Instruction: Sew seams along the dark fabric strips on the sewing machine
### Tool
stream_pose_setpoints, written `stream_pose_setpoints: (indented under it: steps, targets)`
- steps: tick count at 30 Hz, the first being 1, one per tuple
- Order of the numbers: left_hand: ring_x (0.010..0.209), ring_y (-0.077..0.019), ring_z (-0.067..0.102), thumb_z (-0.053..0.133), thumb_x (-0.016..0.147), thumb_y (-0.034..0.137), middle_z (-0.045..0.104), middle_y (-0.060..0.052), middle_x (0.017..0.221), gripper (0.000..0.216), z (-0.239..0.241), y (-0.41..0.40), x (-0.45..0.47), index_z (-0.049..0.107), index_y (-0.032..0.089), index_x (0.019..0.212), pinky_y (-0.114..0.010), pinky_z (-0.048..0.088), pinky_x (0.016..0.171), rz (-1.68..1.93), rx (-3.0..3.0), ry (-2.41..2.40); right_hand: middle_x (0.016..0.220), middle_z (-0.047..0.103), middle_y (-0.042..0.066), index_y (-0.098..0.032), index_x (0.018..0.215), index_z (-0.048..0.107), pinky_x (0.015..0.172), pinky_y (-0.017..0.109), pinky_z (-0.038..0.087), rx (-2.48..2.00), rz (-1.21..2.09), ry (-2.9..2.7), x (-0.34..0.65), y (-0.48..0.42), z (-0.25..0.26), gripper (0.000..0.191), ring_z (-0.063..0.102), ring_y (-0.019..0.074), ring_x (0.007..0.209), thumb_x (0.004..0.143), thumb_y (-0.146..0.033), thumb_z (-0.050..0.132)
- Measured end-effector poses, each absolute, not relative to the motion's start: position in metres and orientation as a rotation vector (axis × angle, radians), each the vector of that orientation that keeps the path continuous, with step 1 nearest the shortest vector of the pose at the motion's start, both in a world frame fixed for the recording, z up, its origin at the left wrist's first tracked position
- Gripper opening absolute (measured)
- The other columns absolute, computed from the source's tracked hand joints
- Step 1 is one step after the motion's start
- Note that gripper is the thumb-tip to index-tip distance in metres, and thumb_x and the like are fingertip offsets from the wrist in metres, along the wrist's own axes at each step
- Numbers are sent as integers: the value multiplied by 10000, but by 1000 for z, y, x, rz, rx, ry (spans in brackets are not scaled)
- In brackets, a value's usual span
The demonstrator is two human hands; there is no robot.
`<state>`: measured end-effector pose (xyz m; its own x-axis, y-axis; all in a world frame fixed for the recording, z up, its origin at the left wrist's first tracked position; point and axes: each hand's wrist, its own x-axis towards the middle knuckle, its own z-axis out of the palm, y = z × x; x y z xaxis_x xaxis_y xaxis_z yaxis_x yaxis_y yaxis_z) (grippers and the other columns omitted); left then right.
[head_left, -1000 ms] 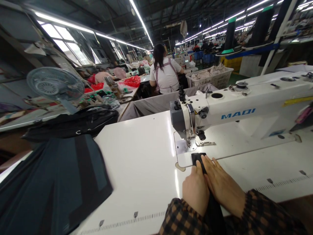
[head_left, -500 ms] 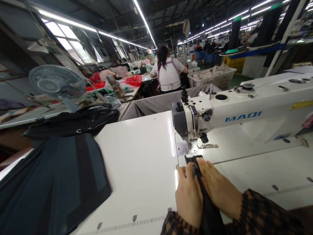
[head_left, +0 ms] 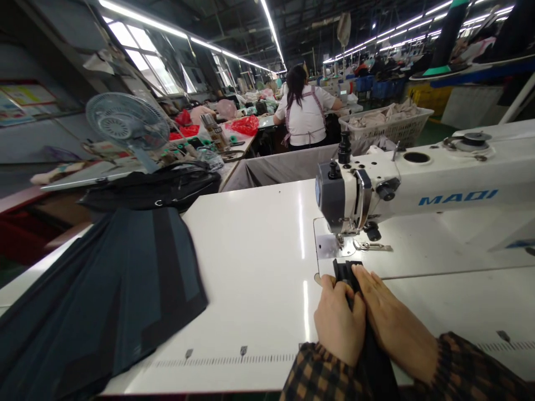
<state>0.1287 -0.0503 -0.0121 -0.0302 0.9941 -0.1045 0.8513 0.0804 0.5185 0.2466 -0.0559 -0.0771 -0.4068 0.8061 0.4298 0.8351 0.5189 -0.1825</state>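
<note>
A narrow black fabric strip (head_left: pixel 344 271) lies on the white sewing table (head_left: pixel 251 267), its end just in front of the presser foot of the white MAQI sewing machine (head_left: pixel 418 192). My left hand (head_left: pixel 339 326) is curled on the strip's left side, fingers closed over it. Pressed on the strip's right side is my right hand (head_left: pixel 390 323), fingers together and laid along it. The strip runs back between both hands toward my checked sleeves.
A stack of dark fabric pieces (head_left: pixel 104 289) covers the table's left part, with a black bag (head_left: pixel 159 186) behind it. A desk fan (head_left: pixel 125 125) stands further left. Ahead, a person in a white top (head_left: pixel 305 114) sits beside a white basket of cloth (head_left: pixel 388 125).
The view has shifted, so the machine and hands sit further right. My hands stay on the black strip, whose end remains just short of the presser foot.
</note>
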Motion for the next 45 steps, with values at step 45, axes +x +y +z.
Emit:
stream_pose_setpoints:
  steps: [45]
  targets:
    - [756,-191,569,305,811,73,513,-79,883,295,-6,-38,134,524,141,997,-292,440,631,122,2118,1798,1368,300,169,2,1323,234,1014,409,338,-1288,-80,-2424,247,-50,-66,565,205,214,1284,773,-79,333]
